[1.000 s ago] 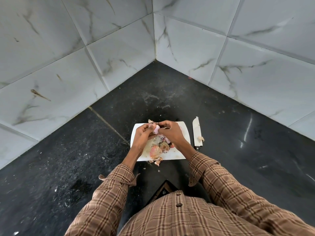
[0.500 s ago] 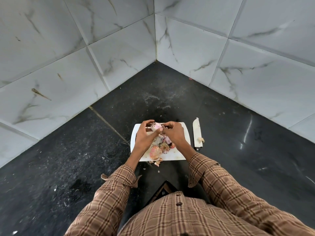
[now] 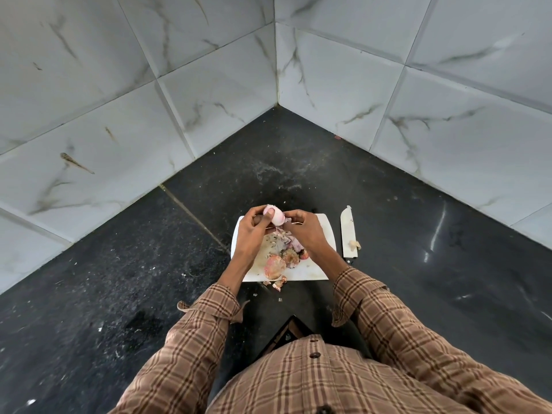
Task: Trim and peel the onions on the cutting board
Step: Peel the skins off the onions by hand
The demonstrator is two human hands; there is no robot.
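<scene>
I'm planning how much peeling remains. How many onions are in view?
3, as far as I can tell: a pale peeled onion held between both hands, and two unpeeled onions on the cutting board. The hands and peel scraps may hide more.

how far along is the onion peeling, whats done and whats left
Done: the knife lies beside the cutting board, and loose skins are piled on the board. In hand: the left hand holds a mostly bare pale onion while the right hand pinches skin off it. Left: two onions near the board's front still look unpeeled.
</scene>
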